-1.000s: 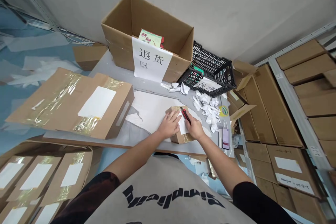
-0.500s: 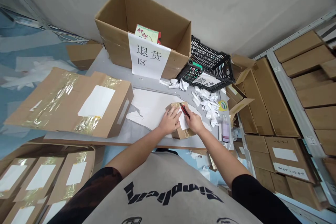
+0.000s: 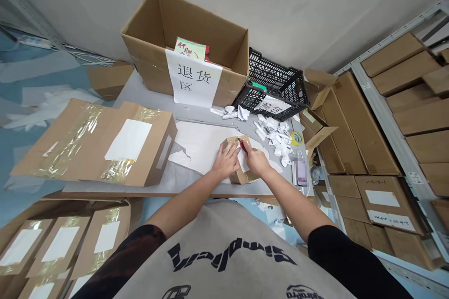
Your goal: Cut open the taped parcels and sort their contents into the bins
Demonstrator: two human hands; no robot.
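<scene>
A small taped cardboard box [image 3: 241,177] with a white label [image 3: 242,160] sits near the table's front edge. My left hand [image 3: 225,160] lies on its left side, fingers stretched out over the top. In my right hand [image 3: 257,160] is a red and black box cutter [image 3: 242,144], its front end at the tape near the box's far edge. Most of its handle is hidden by my fingers. White paper [image 3: 196,142] is spread on the table to the left of and behind the box.
A large flapped carton [image 3: 84,145] lies left. Behind stand a tall open carton [image 3: 228,86] and a black plastic crate [image 3: 277,88]. Paper scraps [image 3: 277,135], a tape roll [image 3: 296,138] and a phone [image 3: 300,171] lie right. Shelves of boxes [image 3: 386,196] line the right side.
The box cutter has shifted slightly toward the box's far edge, and my right hand now covers more of it. My left hand stays on the box. The view has tilted a little.
</scene>
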